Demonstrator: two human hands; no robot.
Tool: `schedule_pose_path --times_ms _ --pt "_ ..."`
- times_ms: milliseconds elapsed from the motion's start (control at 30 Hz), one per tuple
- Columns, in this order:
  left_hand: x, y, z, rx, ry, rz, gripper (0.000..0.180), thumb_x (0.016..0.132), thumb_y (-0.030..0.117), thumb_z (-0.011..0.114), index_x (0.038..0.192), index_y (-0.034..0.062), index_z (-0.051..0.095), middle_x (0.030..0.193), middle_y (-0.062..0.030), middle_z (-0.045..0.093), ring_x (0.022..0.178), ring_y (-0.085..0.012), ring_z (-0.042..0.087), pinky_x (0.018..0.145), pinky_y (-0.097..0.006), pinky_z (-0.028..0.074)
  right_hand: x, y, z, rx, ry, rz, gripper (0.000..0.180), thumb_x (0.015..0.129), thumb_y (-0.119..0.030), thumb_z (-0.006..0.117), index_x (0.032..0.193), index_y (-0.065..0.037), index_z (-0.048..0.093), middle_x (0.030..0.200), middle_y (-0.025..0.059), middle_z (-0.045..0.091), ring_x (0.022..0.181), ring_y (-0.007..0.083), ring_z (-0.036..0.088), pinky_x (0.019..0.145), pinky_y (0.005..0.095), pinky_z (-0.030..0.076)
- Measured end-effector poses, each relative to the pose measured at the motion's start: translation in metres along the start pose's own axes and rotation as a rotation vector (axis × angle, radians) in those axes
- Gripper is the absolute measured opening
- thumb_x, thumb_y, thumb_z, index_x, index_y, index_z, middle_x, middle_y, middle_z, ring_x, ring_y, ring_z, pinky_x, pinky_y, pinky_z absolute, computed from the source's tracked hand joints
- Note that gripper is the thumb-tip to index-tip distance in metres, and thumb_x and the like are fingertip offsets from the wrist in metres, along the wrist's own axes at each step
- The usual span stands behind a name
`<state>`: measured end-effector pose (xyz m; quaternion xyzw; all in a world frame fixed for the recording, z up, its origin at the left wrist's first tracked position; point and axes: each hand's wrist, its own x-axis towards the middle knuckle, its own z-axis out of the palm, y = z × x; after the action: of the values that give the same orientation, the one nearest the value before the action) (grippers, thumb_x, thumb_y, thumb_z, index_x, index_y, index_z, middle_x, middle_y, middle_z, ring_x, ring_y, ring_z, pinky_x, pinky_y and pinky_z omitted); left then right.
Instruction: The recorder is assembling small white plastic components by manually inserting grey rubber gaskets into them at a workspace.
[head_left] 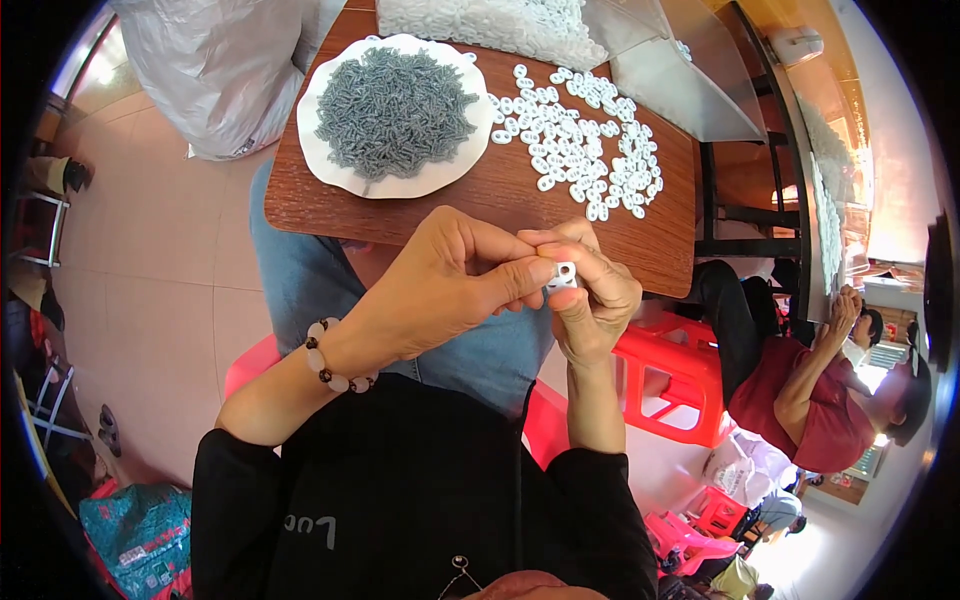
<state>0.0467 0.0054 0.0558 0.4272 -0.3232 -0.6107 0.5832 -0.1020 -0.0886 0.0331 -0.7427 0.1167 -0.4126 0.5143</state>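
Note:
A small white plastic piece with a round hole (564,271) is held in front of me between the thumb and fingers of my right hand (596,290). My left hand (455,275), a beaded bracelet on its wrist, reaches across with thumb and forefinger pinched together against that piece. Whatever lies between those left fingertips is hidden. Beyond my hands, a white wavy-rimmed plate (312,150) bears a heap of small grey pieces that look like springs (395,112). To its right, many small white oval pieces with two holes (590,150) lie scattered.
The brown wooden table (480,205) ends just beyond my hands. At its far side sits a clear bag of white pieces (490,22) beside a translucent bin (690,85). A large grey-white bag (215,75) stands left. A red stool (675,380) and a person in red (810,400) are at right.

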Motion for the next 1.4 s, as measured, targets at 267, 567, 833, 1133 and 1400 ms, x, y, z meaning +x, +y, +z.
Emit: schedule_pose_path --times_ms 267,567,833,1133,1400 --pt "-0.0008 -0.0008 0.001 0.005 0.003 0.048 0.017 0.086 0.014 0.066 0.081 -0.0011 0.07 0.063 0.0001 0.059 0.055 -0.0016 0.044 0.048 -0.018 0.033 -0.0006 -0.0013 -0.0007 0.003 -0.011 -0.013 0.044 0.08 -0.038 0.069 0.097 0.003 0.068 0.092 0.0172 0.069 0.083 0.0206 0.059 0.07 0.0288 0.048" --pt "-0.0018 -0.0022 0.0027 -0.014 0.006 0.042 0.017 0.087 0.013 0.065 0.081 -0.0023 0.069 0.063 0.0015 0.057 0.057 -0.0014 0.043 0.05 -0.018 0.034 -0.003 -0.0006 0.0009 -0.03 0.012 -0.038 0.044 0.08 -0.038 0.069 0.096 0.002 0.068 0.092 0.0164 0.069 0.083 0.0204 0.059 0.069 0.0288 0.049" --pt "-0.0015 -0.0026 0.0057 -0.014 0.029 0.058 0.019 0.087 0.015 0.065 0.08 -0.0028 0.069 0.06 0.0024 0.055 0.054 -0.0009 0.041 0.047 -0.017 0.03 -0.0041 0.0002 0.0034 -0.072 0.046 -0.049 0.043 0.081 -0.038 0.068 0.093 0.003 0.067 0.089 0.0161 0.069 0.081 0.0209 0.059 0.068 0.0289 0.048" --pt "-0.0002 -0.0048 0.0058 -0.016 0.045 0.065 0.02 0.086 0.015 0.067 0.08 -0.0033 0.069 0.061 0.0007 0.056 0.053 -0.0013 0.042 0.047 -0.017 0.031 -0.0054 0.0027 0.0035 -0.114 0.061 -0.071 0.041 0.083 -0.036 0.067 0.093 0.004 0.067 0.087 0.0151 0.069 0.08 0.0211 0.059 0.067 0.0292 0.048" --pt "0.0015 -0.008 0.0035 -0.019 0.066 -0.017 0.02 0.086 0.016 0.067 0.082 -0.0035 0.07 0.062 -0.0021 0.058 0.055 -0.0032 0.046 0.048 -0.018 0.035 -0.0046 0.0071 0.0079 -0.129 0.091 -0.106 0.033 0.085 -0.028 0.066 0.094 0.004 0.067 0.085 0.0164 0.068 0.078 0.0221 0.06 0.067 0.0297 0.049"
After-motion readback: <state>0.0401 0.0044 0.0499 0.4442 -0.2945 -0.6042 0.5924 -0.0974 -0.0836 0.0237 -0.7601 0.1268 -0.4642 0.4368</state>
